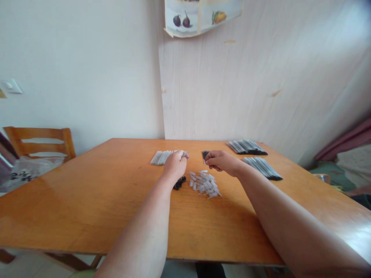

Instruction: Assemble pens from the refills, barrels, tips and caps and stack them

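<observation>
My left hand (175, 166) is closed over the table beside a row of slim white sticks (160, 158). Something pale shows at its fingertips, too small to name. Below it lies a small heap of short black pieces (180, 182), partly covered by the wrist. My right hand (220, 161) has its fingers pinched together, next to a small group of dark pieces (205, 155). What those fingers hold, if anything, is hidden. Between and in front of both hands is a loose pile of small white plastic pieces with thin tips (206, 184).
Two rows of clear, black-ended sticks, a far bundle (246, 146) and a nearer bundle (262, 168), lie at the right of the wooden table (87, 200). A wooden chair (42, 148) with a plastic bag (31, 173) stands left. The wall (101, 69) rises behind.
</observation>
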The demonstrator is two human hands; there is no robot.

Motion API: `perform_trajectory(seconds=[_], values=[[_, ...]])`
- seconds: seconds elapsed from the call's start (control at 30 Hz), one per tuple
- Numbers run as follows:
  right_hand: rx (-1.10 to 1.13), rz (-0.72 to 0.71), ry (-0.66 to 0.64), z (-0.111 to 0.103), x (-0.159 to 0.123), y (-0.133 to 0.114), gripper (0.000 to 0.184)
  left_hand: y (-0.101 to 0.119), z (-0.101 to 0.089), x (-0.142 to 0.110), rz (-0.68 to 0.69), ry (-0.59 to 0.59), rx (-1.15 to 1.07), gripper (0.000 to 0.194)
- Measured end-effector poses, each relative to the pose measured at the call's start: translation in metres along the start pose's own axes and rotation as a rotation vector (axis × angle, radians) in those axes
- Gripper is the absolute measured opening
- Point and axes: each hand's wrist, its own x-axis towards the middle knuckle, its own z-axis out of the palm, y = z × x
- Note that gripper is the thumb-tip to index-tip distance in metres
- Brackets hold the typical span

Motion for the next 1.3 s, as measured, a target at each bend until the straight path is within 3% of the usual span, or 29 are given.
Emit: perform_trajectory(seconds=[0.2, 0.43, 0.73, 0.97, 1.3], values=[[-0.328, -0.154, 0.062, 0.019, 0.004, 0.0, 0.009, -0.011, 0.0, 0.006, -0.066, 0.067, -0.105, 0.021], [-0.713, -0.354, -0.088, 0.059, -0.002, -0.007, 0.021, -0.013, 0.001, 0.008, -0.102, 0.109, -0.147, 0.021], [-0.991, -0.278, -0.113, 0.082, -0.008, -0.013, 0.026, -0.012, 0.002, 0.007, -0.083, 0.111, -0.12, 0.017], [-0.878, -0.343, -0.074, 0.084, -0.006, -0.009, 0.013, -0.009, 0.001, 0.005, -0.085, 0.087, -0.088, 0.018], [-0.25, -0.275, 0.158, 0.051, 0.002, -0.015, 0.006, 0.003, 0.001, -0.001, -0.029, 0.036, -0.024, 0.019]])
